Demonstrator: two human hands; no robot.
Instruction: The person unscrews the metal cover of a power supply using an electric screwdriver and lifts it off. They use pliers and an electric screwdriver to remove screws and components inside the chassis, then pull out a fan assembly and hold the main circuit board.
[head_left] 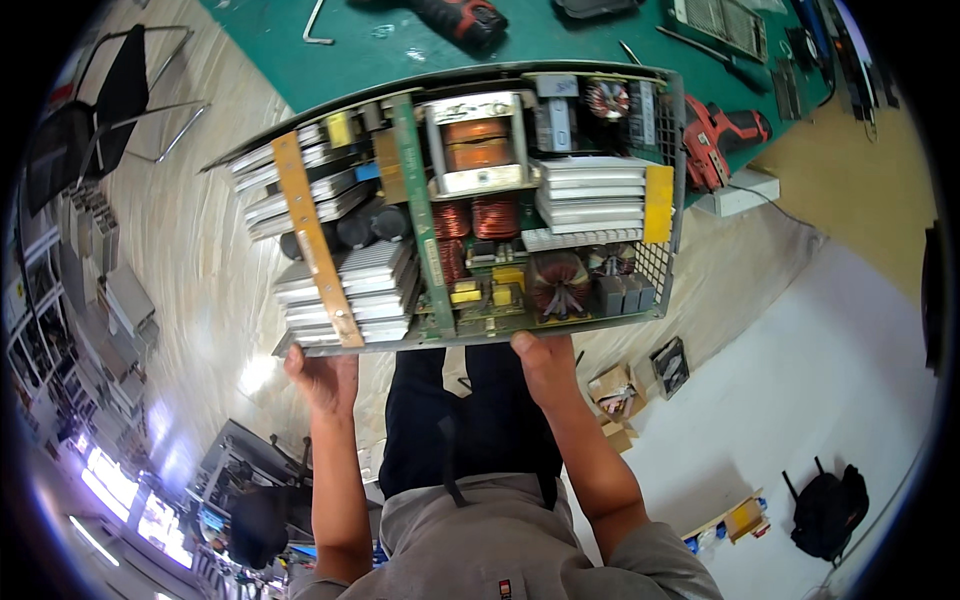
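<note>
Both my hands hold up an opened power supply unit [478, 262], tilted so its inside faces me. My left hand [322, 378] grips the near edge of its metal case at the left corner, thumb on the rim. Right of the middle, my right hand [546, 366] has the same edge, its other fingers hidden beneath. Inside sit silver finned heat sinks [592, 193], a framed transformer [478, 145], copper coils [495, 218] and an upright green circuit board [424, 210]. An orange-brown strip [316, 238] crosses the left heat sinks.
Beyond the unit, a green-topped workbench [270, 50] carries a black-and-red power tool [462, 18], a red power tool [712, 140], a hex key [314, 26] and a screwdriver [712, 58]. A black chair [115, 100] stands left. Boxes [618, 392] and a backpack [830, 510] lie on the floor.
</note>
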